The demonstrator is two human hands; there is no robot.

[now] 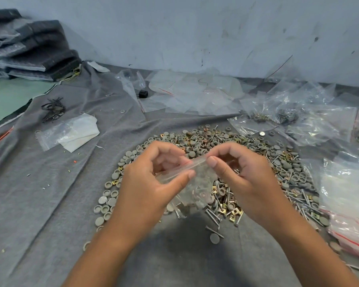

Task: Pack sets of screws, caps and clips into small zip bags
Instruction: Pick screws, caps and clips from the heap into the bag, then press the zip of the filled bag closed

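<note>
Grey cloth (56, 183): spread over the whole work surface, presumably so small parts do not roll or scatter.
Heap of parts (278, 168): grey round caps, brass-coloured clips and long screws are piled in a broad ring in front of the person, kept within reach of both hands for counting out sets.
Stock of bags (346, 204): a stack of clear zip bags with red seal lines is laid at the right edge; more loose bags are strewn along the wall.
Small zip bag (192, 181): held above the middle of the heap, mouth uppermost, with screws and other parts visible inside; it is judged to be filled and at the sealing step.
Left hand (153, 179): thumb and fingers are pinched on the left part of the bag's top strip.
Right hand (243, 175): thumb and fingers are pinched on the right part of the strip, so the zip can be pressed along.
Obstacles: none between the hands; a stray cap (214, 238) lies nearer the person.
</note>
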